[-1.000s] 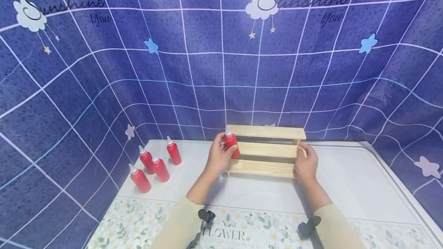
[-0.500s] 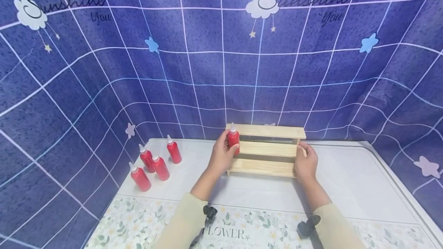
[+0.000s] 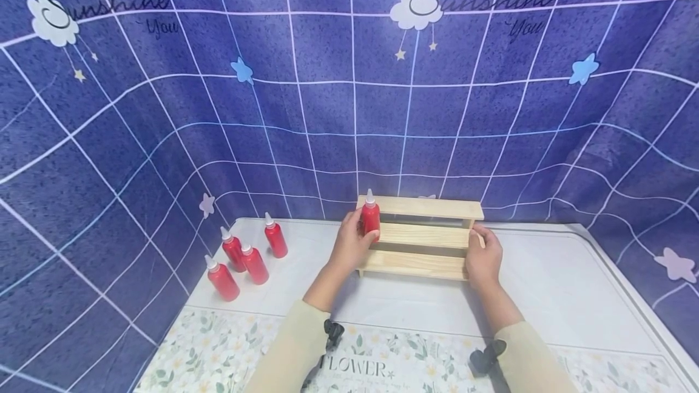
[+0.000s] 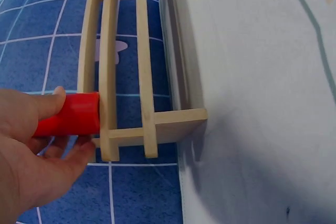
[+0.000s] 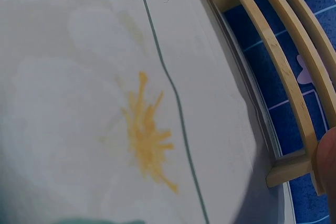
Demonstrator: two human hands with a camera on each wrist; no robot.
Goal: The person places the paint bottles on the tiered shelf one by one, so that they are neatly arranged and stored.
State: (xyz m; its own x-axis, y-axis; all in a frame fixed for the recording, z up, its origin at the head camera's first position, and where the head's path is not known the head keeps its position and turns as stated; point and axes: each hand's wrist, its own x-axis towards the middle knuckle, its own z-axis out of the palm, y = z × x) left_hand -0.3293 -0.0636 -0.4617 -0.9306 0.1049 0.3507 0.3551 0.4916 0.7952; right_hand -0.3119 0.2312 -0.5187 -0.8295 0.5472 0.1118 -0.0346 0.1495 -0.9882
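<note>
My left hand (image 3: 349, 241) grips a red squeeze bottle (image 3: 371, 217) with a white pointed nozzle, upright at the left end of a three-tier wooden shelf (image 3: 423, 235). In the left wrist view, thumb and fingers wrap the bottle (image 4: 79, 114), and its base is right at the middle slat (image 4: 108, 66). My right hand (image 3: 483, 258) holds the shelf's right end, thumb in front. Only a bit of that hand (image 5: 326, 166) shows in the right wrist view, beside the end of the slats.
Several more red squeeze bottles (image 3: 255, 264) stand in a group on the left of the white table (image 3: 546, 284). A floral printed cloth (image 3: 213, 350) covers the front. Behind hangs a blue gridded curtain (image 3: 327, 108), close to the back of the shelf.
My left hand has moved slightly right and up with the bottle, which now stands straighter over the middle tier. The right hand stays on the shelf's right end.
</note>
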